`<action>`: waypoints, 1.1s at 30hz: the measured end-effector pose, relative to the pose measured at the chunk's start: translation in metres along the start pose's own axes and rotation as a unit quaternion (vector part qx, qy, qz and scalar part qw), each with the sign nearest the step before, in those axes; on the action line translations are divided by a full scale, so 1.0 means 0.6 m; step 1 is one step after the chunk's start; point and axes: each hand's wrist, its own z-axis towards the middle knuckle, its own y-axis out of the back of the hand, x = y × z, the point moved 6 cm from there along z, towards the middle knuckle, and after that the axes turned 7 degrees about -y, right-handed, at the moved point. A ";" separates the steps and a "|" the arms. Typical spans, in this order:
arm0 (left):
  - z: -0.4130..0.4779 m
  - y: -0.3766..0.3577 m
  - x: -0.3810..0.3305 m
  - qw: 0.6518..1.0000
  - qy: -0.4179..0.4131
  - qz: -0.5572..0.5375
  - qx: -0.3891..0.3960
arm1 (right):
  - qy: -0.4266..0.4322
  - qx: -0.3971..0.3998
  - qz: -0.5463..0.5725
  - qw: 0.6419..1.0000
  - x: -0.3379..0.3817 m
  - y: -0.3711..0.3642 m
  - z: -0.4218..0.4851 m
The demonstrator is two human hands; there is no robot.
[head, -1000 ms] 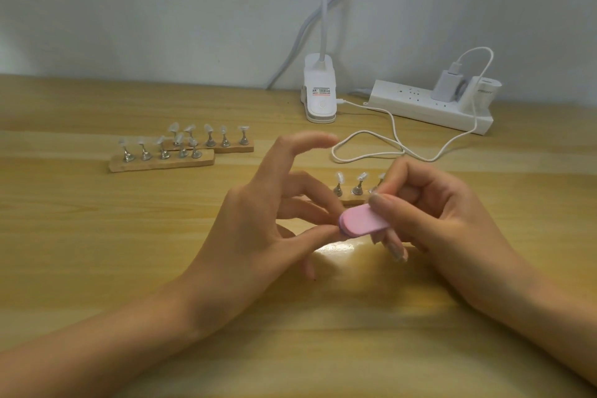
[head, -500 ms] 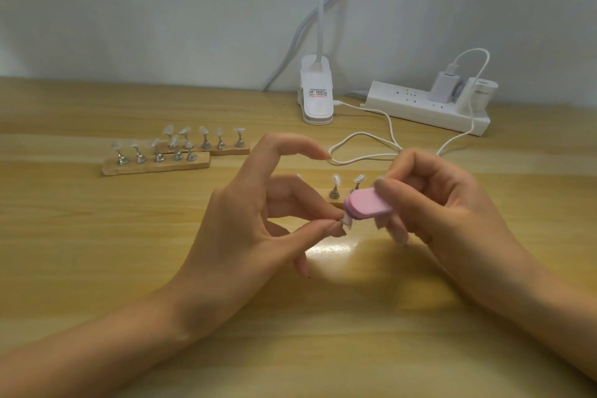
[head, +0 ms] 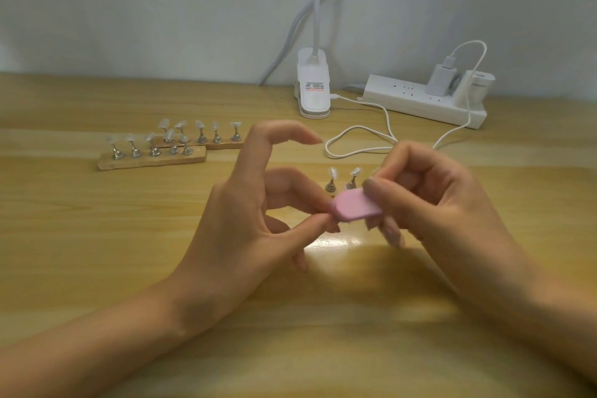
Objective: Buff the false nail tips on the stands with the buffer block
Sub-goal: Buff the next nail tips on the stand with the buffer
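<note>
Left hand: thumb and middle finger pinched together at left end of pink buffer block, index lifted clear. Likely steadying single nail tip, which block hides. Right hand grips block's right end, free end angled onto pinch for rubbing. Far left of block: two wooden stands, nail tips upright. Just behind block: third stand's tips, within easy reach. Well behind block: lamp clip. Behind and right: power strip.

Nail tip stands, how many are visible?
12: five on the front wooden strip, five on the rear strip, two stands behind the buffer block; the right hand may hide more.
</note>
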 end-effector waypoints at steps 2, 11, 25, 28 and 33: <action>0.001 -0.001 -0.001 1.000 -0.002 -0.003 0.003 | 0.000 0.027 -0.008 1.000 -0.001 -0.010 -0.001; -0.001 -0.003 0.001 1.000 0.000 -0.006 0.014 | 0.008 -0.005 -0.022 1.000 -0.002 0.005 0.003; -0.002 -0.001 -0.003 1.000 -0.009 -0.008 0.008 | -0.001 0.023 0.017 1.000 -0.005 -0.001 0.001; -0.002 -0.003 -0.004 1.000 -0.010 -0.008 0.014 | -0.006 0.022 0.020 1.000 -0.006 -0.001 0.000; -0.002 -0.001 0.000 1.000 -0.001 0.000 0.009 | -0.011 -0.015 0.020 1.000 -0.008 0.005 0.003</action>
